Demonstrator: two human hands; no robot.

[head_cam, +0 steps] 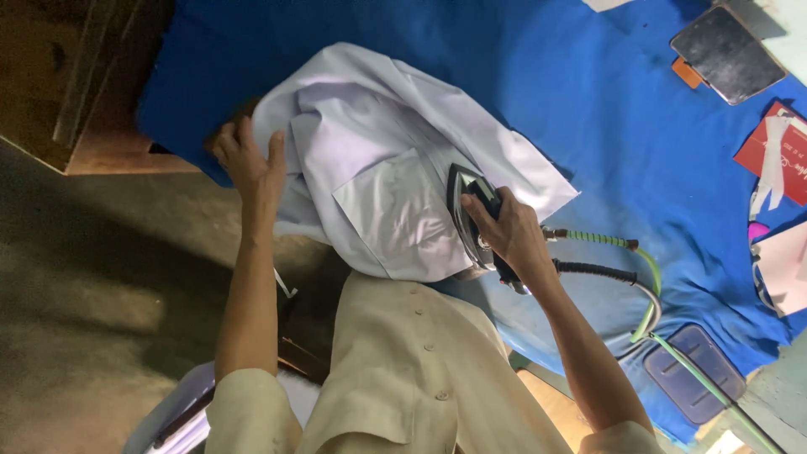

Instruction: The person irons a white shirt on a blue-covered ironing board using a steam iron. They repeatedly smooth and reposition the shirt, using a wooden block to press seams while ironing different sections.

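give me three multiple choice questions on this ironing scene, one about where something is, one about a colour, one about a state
1. Where does the iron sit?
A. on the pale shirt, by its chest pocket
B. on the dark rest pad at the table's near edge
C. on the floor

2. What colour is the cloth that covers the table?
A. green
B. blue
C. white

3. What is the left hand doing?
A. hanging free in the air
B. gripping the iron's hose
C. pressing flat on the shirt's edge

Answers:
1. A: the iron lies on the shirt right beside the pocket, with the right hand on its handle.
2. B: bright blue cloth shows all around the shirt.
3. C: the left hand lies spread on the shirt at the table's corner, holding it down.
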